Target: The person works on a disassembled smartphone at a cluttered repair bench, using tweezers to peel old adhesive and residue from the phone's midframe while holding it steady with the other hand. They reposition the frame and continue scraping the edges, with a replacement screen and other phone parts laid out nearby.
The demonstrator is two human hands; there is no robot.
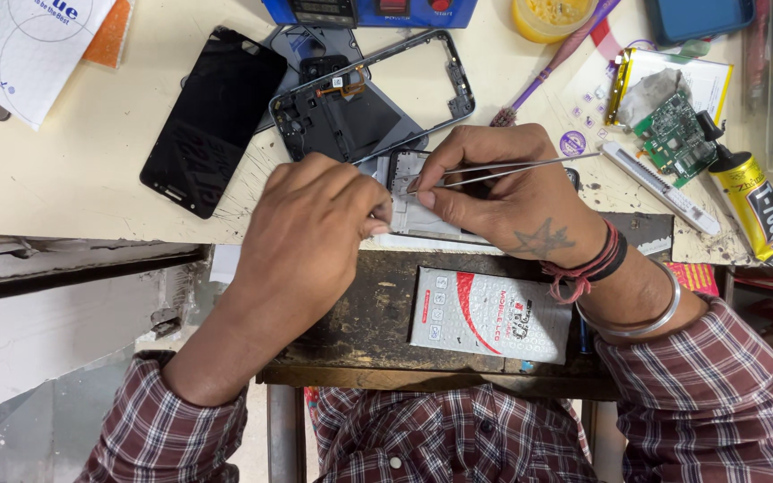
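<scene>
Both hands at counter [64, 179] edge: right hand [503, 192] pinches tweezers [512, 167], tips on small phone part [418, 210]; left hand [315, 237] grips that part's edge.

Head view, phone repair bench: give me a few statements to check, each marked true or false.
1. The right hand holds thin metal tweezers. True.
2. The left hand rests on the black phone screen panel. False: the panel lies apart, on the table left of both hands.
3. The yellow glue tube with black nozzle lies right of the hands. True.
4. The green circuit board lies under the left hand. False: it lies at the table's right, by the glue tube.
</scene>
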